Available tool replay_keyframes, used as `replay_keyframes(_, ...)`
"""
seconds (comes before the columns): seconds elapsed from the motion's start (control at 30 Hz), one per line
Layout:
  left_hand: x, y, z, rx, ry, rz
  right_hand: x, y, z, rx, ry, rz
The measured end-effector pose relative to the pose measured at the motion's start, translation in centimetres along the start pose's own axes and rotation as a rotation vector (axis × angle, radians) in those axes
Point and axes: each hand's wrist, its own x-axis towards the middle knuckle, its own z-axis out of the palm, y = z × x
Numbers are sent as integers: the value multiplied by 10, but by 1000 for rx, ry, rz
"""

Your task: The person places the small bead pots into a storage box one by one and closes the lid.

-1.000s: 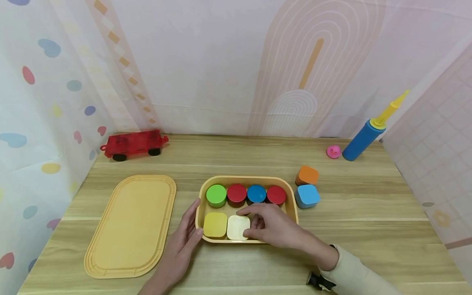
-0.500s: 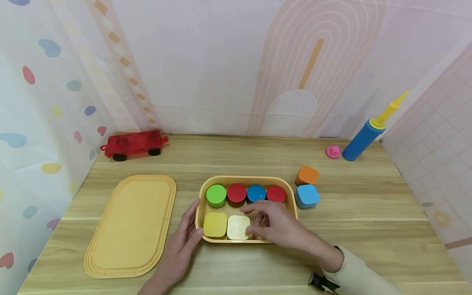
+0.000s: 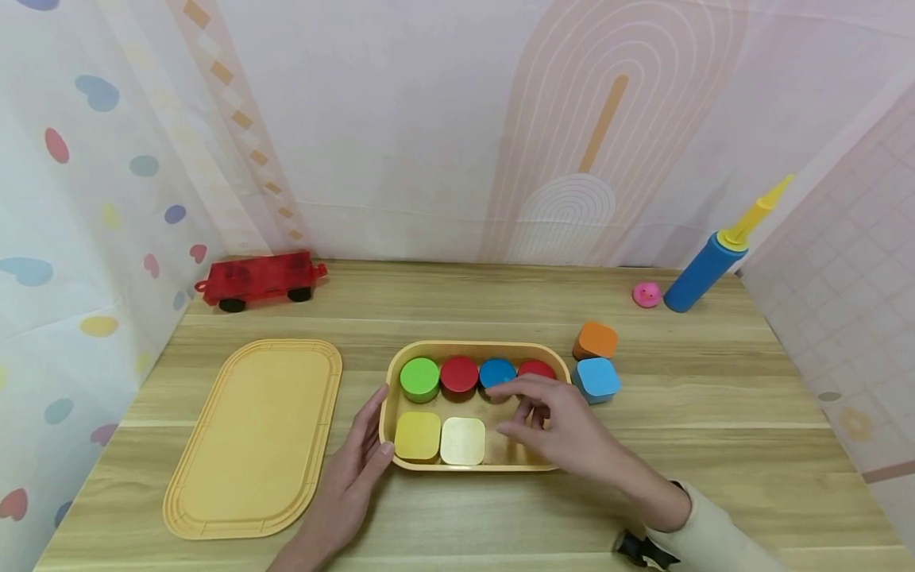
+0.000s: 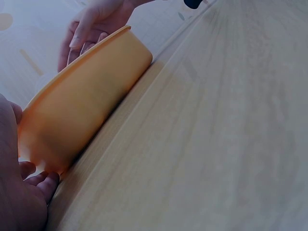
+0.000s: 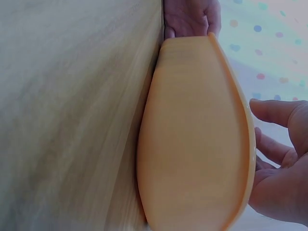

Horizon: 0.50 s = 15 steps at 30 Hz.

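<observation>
A pale orange box (image 3: 500, 467) stands in the middle of the table. Along its back wall sit round blocks: a green one (image 3: 419, 378), a red one (image 3: 458, 376), a blue one (image 3: 496, 375) and a second red one (image 3: 536, 369), partly covered. In its front left are a yellow square block (image 3: 418, 435) and a cream square block (image 3: 463, 441). My left hand (image 3: 352, 469) holds the box's left end, thumb near the front corner. Above the box's front right, my right hand (image 3: 561, 425) hovers with loosely bent fingers and nothing between them, apart from the cream block.
Right of the box are an orange block (image 3: 596, 340) and a light blue block (image 3: 596, 380). A flat lid (image 3: 257, 437) lies to the left. Farther back stand a red toy wagon (image 3: 260, 280), a pink duck (image 3: 646, 295) and a blue pump (image 3: 700, 274).
My right hand has let go of the cream block and moved right, away from it. The cream block stays beside the yellow one. My left hand has not moved.
</observation>
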Motion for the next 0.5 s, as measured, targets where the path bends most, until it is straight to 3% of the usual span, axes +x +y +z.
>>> replay_keyframes(0.5, 0, -1, 0, 4, -1, 0, -16, 14, -27, 4, 143, -64)
